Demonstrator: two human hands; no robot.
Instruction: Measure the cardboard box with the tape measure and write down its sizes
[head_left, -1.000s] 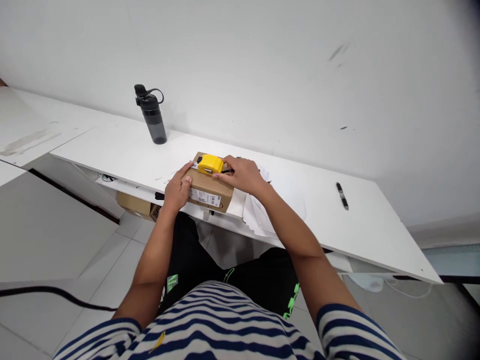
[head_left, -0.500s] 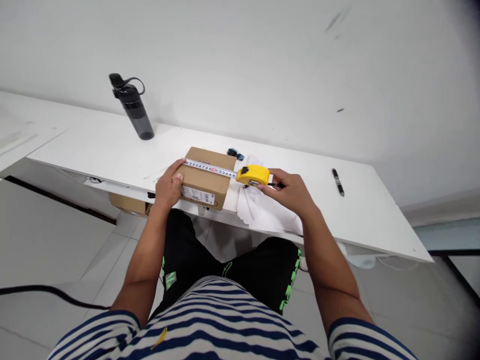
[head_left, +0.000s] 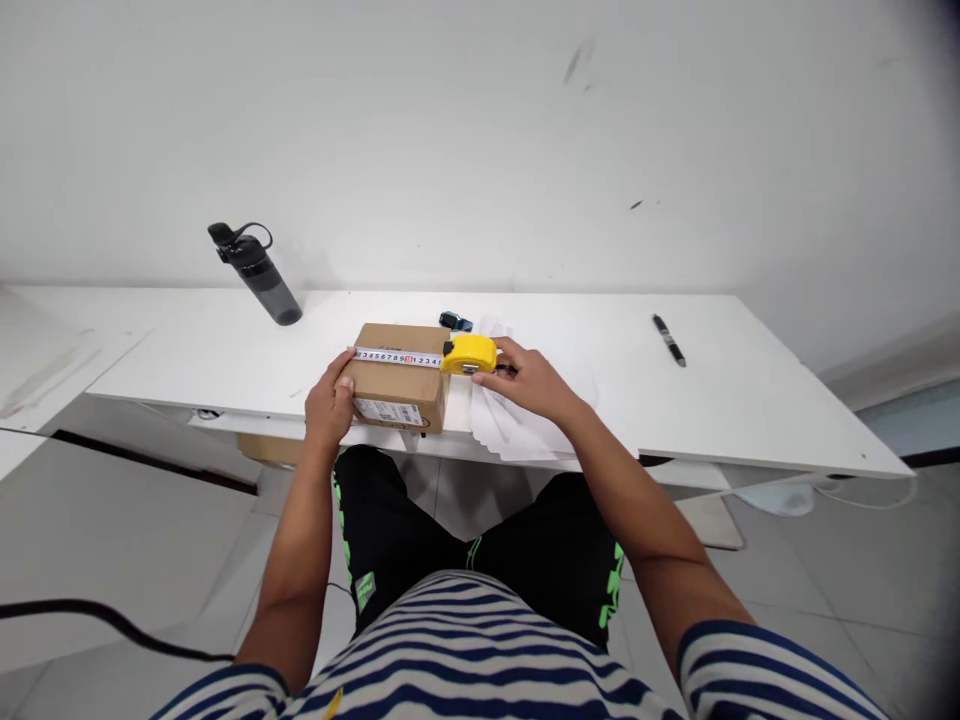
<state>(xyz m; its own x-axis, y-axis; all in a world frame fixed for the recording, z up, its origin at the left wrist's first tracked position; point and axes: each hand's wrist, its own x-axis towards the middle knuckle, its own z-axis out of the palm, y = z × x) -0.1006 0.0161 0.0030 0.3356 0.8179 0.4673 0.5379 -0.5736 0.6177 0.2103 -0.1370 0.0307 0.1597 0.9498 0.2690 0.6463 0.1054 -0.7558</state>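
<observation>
A brown cardboard box (head_left: pixel 409 385) with a white printed label on its near side sits at the front edge of the white table. My left hand (head_left: pixel 328 408) is closed on the box's left edge, its fingertips at the end of a silver tape blade (head_left: pixel 394 358). The blade lies across the box top, its numbers facing up. At the box's right edge is the yellow case of a tape measure (head_left: pixel 472 353), gripped by my right hand (head_left: pixel 531 382). A small dark strip shows between the right fingers; I cannot tell what it is.
White paper sheets (head_left: pixel 510 425) lie under my right hand. Behind the box is a small dark object (head_left: pixel 454 321). A dark water bottle (head_left: pixel 262 280) stands at the back left, and a black pen (head_left: pixel 669 340) lies to the right. A wall (head_left: pixel 450 150) runs behind the white table (head_left: pixel 600 330).
The tape measure's case has moved left, up against the box's right edge, and less blade is showing. My left hand keeps its hold at the left edge. The camera view has shifted.
</observation>
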